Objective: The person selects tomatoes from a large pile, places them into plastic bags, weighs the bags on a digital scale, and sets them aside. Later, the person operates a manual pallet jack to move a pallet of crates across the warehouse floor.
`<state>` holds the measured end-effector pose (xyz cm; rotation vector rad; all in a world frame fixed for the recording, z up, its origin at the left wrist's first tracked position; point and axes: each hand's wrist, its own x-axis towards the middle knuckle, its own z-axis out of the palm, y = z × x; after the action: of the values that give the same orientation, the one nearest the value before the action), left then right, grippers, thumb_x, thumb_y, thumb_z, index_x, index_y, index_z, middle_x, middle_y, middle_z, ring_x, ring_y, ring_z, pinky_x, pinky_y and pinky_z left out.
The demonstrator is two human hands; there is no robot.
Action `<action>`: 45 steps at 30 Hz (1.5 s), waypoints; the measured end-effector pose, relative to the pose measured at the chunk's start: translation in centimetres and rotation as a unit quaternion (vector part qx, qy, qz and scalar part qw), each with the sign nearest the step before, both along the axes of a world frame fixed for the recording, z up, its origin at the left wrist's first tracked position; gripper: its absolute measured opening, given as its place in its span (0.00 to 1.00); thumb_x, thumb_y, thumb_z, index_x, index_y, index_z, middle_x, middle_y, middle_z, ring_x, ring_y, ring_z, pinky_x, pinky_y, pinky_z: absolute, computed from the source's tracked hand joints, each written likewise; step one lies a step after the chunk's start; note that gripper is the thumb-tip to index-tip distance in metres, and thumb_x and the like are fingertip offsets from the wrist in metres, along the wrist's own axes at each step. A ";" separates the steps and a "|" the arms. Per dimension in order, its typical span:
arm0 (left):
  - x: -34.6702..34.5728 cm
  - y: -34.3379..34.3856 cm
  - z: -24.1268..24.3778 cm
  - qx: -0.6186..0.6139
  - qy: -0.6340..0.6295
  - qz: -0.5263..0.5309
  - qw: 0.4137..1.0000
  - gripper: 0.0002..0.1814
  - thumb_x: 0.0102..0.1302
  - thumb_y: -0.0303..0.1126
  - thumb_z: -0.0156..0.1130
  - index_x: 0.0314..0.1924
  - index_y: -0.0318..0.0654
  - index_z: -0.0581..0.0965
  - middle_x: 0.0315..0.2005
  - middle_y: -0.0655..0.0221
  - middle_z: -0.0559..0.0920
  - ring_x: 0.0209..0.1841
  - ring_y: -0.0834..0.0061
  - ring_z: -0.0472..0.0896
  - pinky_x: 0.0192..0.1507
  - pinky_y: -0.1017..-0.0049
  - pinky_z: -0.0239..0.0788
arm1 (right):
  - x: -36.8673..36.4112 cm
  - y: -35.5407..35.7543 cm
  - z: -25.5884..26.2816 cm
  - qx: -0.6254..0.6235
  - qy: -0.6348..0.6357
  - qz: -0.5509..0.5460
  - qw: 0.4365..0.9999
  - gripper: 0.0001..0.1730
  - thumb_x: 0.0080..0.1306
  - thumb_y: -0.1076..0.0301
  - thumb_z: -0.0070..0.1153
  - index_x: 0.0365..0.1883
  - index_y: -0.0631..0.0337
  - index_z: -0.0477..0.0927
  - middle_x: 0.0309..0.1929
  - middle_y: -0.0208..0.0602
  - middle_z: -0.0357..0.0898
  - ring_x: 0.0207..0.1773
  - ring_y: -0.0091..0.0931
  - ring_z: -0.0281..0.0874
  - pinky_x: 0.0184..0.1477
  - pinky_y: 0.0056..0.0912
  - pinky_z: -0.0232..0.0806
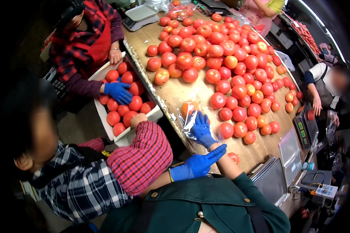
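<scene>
Blue-gloved, my right hand (202,131) lies over a clear plastic bag (189,122) near the table's edge. Through the film an orange-red tomato (189,107) shows just beyond the fingers. Whether those fingers grip the bag or only rest on it is unclear. My left hand (195,164), in a blue glove with a yellow cuff, is stretched out with nothing seen in it. Its fingertips overlap my right wrist in the view. A single tomato (233,158) sits beside my right forearm, and a large spread of tomatoes (239,90) lies beyond my hands.
At left, two co-workers reach into a white crate (100,116) of tomatoes against the wooden table (169,90). A scale (141,16) stands at the far corner. To the right are a dark tray-like surface (269,182) and another scale (304,131), with a person behind it.
</scene>
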<state>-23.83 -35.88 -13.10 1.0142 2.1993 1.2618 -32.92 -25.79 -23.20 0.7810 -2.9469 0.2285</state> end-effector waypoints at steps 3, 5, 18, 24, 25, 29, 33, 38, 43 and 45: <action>-2.0 -1.9 1.0 -0.011 0.041 0.086 0.995 0.39 0.51 0.25 0.50 0.66 0.46 0.54 0.65 0.68 0.56 0.26 0.58 0.77 0.24 0.68 0.69 | -0.1 2.6 7.3 -0.010 -0.333 0.213 0.919 0.23 0.57 0.64 0.54 0.52 0.58 0.72 0.53 0.48 0.69 0.55 0.38 0.68 0.55 0.37 0.60; -3.3 -3.5 0.5 0.002 0.098 0.168 0.981 0.40 0.50 0.24 0.50 0.66 0.43 0.52 0.66 0.69 0.54 0.23 0.59 0.76 0.24 0.69 0.68 | 0.3 4.9 13.5 -0.088 -0.559 0.260 0.782 0.18 0.62 0.64 0.52 0.49 0.61 0.75 0.47 0.45 0.75 0.50 0.34 0.72 0.52 0.34 0.63; -4.1 -4.3 0.2 -0.047 -0.003 0.191 0.980 0.34 0.55 0.26 0.48 0.65 0.46 0.58 0.65 0.71 0.57 0.26 0.61 0.78 0.23 0.71 0.70 | -24.6 -4.5 -4.9 -0.319 -0.009 -0.232 0.919 0.53 0.37 0.44 0.68 0.60 0.52 0.59 0.60 0.59 0.53 0.61 0.49 0.56 0.59 0.44 0.56; -4.3 -4.2 0.3 -0.034 -0.028 0.186 0.982 0.35 0.53 0.25 0.47 0.65 0.48 0.58 0.65 0.71 0.56 0.30 0.58 0.79 0.26 0.68 0.71 | -22.0 2.2 -3.6 -0.683 -0.410 0.040 0.603 0.39 0.55 0.43 0.55 0.60 0.55 0.61 0.57 0.49 0.64 0.58 0.46 0.64 0.57 0.45 0.63; -4.2 -4.2 0.4 -0.038 -0.029 0.186 0.981 0.35 0.53 0.25 0.47 0.65 0.48 0.58 0.65 0.71 0.56 0.31 0.57 0.78 0.26 0.68 0.71 | -20.4 2.7 -1.1 -0.743 -0.630 -0.029 0.223 0.41 0.56 0.40 0.52 0.61 0.56 0.60 0.59 0.52 0.62 0.58 0.49 0.64 0.58 0.49 0.62; -3.5 -3.1 0.5 -0.020 0.018 0.160 0.987 0.36 0.52 0.25 0.46 0.64 0.48 0.58 0.65 0.71 0.57 0.31 0.56 0.78 0.27 0.67 0.70 | -13.0 5.2 5.2 -0.789 -0.611 0.006 0.059 0.40 0.58 0.42 0.51 0.61 0.57 0.60 0.62 0.57 0.56 0.62 0.54 0.55 0.58 0.54 0.61; -2.5 -2.1 1.2 -0.009 0.074 0.154 0.985 0.35 0.51 0.24 0.46 0.64 0.47 0.59 0.64 0.72 0.59 0.25 0.59 0.77 0.23 0.70 0.67 | -6.9 8.4 7.9 -0.816 -0.577 0.011 0.031 0.39 0.58 0.45 0.51 0.63 0.54 0.57 0.64 0.53 0.52 0.64 0.56 0.51 0.57 0.55 0.61; -0.9 -0.9 2.2 0.001 0.087 0.170 0.982 0.34 0.51 0.21 0.46 0.62 0.42 0.62 0.63 0.64 0.59 0.27 0.59 0.78 0.24 0.71 0.68 | 5.4 12.0 11.8 -0.826 -0.423 0.055 0.368 0.44 0.56 0.43 0.50 0.64 0.61 0.55 0.63 0.47 0.58 0.65 0.43 0.56 0.62 0.47 0.55; 0.3 -0.4 2.1 -0.033 0.144 0.137 0.980 0.35 0.52 0.20 0.48 0.64 0.43 0.59 0.64 0.66 0.59 0.28 0.58 0.78 0.25 0.69 0.70 | 12.8 11.3 11.5 -0.724 -0.540 -0.026 0.428 0.37 0.57 0.63 0.56 0.63 0.65 0.57 0.60 0.43 0.63 0.62 0.31 0.61 0.63 0.32 0.54; 0.9 -0.2 2.4 -0.058 0.141 0.101 0.983 0.35 0.53 0.22 0.49 0.64 0.45 0.59 0.64 0.68 0.59 0.27 0.58 0.78 0.25 0.68 0.70 | 13.1 9.2 9.3 -0.700 -0.494 -0.148 0.495 0.35 0.59 0.67 0.55 0.63 0.65 0.56 0.59 0.41 0.64 0.61 0.28 0.61 0.62 0.29 0.54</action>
<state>-22.98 -36.05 -10.74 0.9951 2.6177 1.1118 -19.77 -16.57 -13.89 -0.3134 -1.8403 3.1685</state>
